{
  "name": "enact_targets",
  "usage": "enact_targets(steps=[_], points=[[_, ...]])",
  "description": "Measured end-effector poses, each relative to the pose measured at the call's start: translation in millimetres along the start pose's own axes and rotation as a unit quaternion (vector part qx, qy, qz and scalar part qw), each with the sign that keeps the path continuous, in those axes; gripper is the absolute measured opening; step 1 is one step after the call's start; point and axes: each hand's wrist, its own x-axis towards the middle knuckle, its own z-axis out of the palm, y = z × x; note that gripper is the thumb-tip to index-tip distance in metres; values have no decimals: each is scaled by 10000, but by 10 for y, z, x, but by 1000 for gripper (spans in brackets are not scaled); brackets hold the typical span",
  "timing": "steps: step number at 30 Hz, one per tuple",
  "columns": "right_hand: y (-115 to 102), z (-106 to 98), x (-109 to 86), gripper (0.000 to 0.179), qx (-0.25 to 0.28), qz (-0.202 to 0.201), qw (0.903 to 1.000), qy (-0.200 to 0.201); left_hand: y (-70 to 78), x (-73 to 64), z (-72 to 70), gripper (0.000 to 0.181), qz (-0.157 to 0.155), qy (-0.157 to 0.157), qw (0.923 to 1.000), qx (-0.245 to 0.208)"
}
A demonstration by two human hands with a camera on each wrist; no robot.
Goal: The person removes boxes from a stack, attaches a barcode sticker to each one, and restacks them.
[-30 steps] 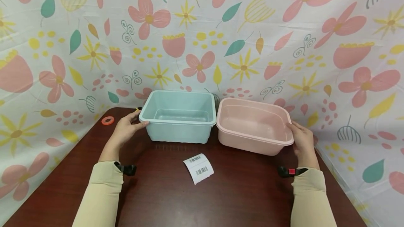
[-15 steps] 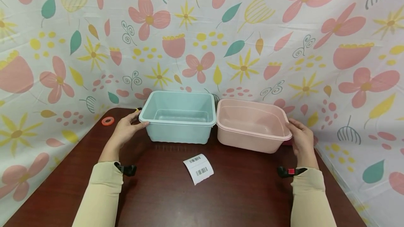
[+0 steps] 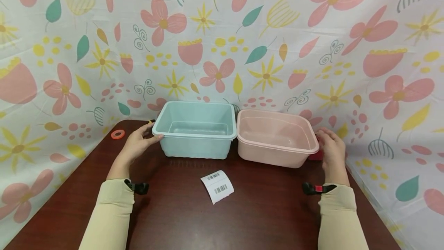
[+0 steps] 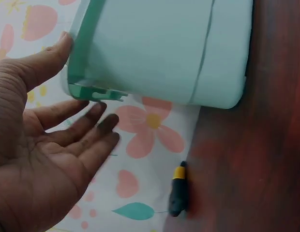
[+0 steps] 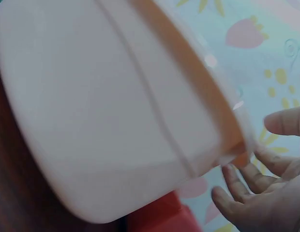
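Observation:
A light blue plastic basin [image 3: 197, 147] stands at the back of the table, with a pink basin [image 3: 270, 156] set slightly askew at its right. My left hand [image 3: 137, 146] spans the blue basin's left corner; in the left wrist view its thumb [image 4: 52, 54] lies at the rim and the loosely straight fingers [image 4: 67, 133] reach below it. At the pink basin's right end is my right hand [image 3: 333, 151], fingers relaxed. The right wrist view has its thumb [image 5: 283, 122] off the rim and its fingertips right by the rim's corner.
A white paper with barcodes [image 3: 217, 186] lies before the basins. An orange-red ring [image 3: 113, 134] sits at the back left. A black tool with a yellow band [image 4: 179, 193] lies beyond the left hand. Something red [image 5: 162, 215] shows behind the pink basin. Flowered cloth [image 3: 218, 18] hangs behind.
The pink basin has shifted slightly left and straightened a little, uncovering the red thing. My right thumb has come off its rim. The left hand stays at the blue basin.

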Motion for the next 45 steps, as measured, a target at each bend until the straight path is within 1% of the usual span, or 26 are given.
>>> enact_targets(steps=[3,5,6,8,9,10,11,12,13,14,15,16,18,20,23,26,28,30,32,34,35,37,39,41,43,45], points=[[-111,32,-100,24,446,-507,9976,163,143,-72,-43,88,309,244,9975,585],[-171,94,-188,25,774,-950,9924,69,296,-154,-64,83,662,663,9906,991],[-191,146,-237,25,949,-1166,9886,-10,386,-202,-61,76,910,926,9856,1081],[-192,287,-343,21,1241,-1692,9773,-279,581,-293,-22,55,1655,1442,9711,940],[-174,376,-410,18,1337,-1911,9715,-431,678,-335,22,43,2129,1598,9610,745],[-143,474,-490,18,1384,-2074,9664,-625,770,-373,83,30,2650,1674,9481,538],[-98,573,-574,18,1310,-2191,9632,-845,856,-411,158,19,3147,1592,9353,295],[-47,672,-672,20,1194,-2249,9610,-1084,929,-444,246,13,3579,1361,9238,65],[15,764,-776,22,1012,-2257,9591,-1374,989,-475,343,12,3892,1018,9155,-93],[75,850,-884,23,773,-2203,9578,-1678,1036,-504,450,13,4080,581,9109,-199],[140,931,-990,26,458,-2094,9570,-1953,1073,-532,561,12,4079,122,9126,-230],[218,1013,-1083,28,127,-1980,9540,-2246,1082,-553,671,9,3972,-301,9171,-146],[383,1155,-1235,29,-420,-1654,9480,-2688,1052,-566,882,3,3564,-1058,9281,213],[547,1273,-1346,30,-947,-1306,9420,-2943,992,-557,1066,7,3124,-1558,9349,646],[802,1393,-1455,28,-1525,-725,9380,-3027,846,-513,1288,12,2669,-1949,9373,1105],[1028,1437,-1520,24,-2155,-458,9317,-2887,693,-468,1430,17,2382,-2162,9387,1241],[1149,1433,-1541,23,-2713,-563,9197,-2780,595,-441,1482,24,2192,-2270,9395,1331],[1254,1417,-1546,25,-3356,-821,8966,-2772,511,-416,1505,36,1963,-2377,9403,1440],[1333,1393,-1541,29,-3909,-1113,8675,-2870,438,-394,1524,49,1755,-2445,9409,1556],[1400,1373,-1534,34,-4267,-1406,8399,-3046,375,-378,1539,58,1610,-2502,9405,1638],[1422,1368,-1538,35,-4359,-1517,8296,-3142,352,-374,1546,61,1577,-2519,9404,1652],[1454,1360,-1547,34,-4454,-1679,8153,-3296,319,-371,1559,63,1572,-2523,9400,1672],[1480,1357,-1554,29,-4440,-1752,8092,-3425,299,-374,1570,65,1561,-2516,9404,1673],[1495,1354,-1559,25,-4303,-1661,8124,-3568,289,-382,1576,69,1541,-2450,9420,1699],[1504,1350,-1561,20,-4047,-1517,8227,-3693,282,-384,1586,74,1549,-2341,9455,1652],[1504,1347,-1564,16,-3677,-1367,8369,-3816,283,-377,1600,77,1663,-2185,9495,1521]])
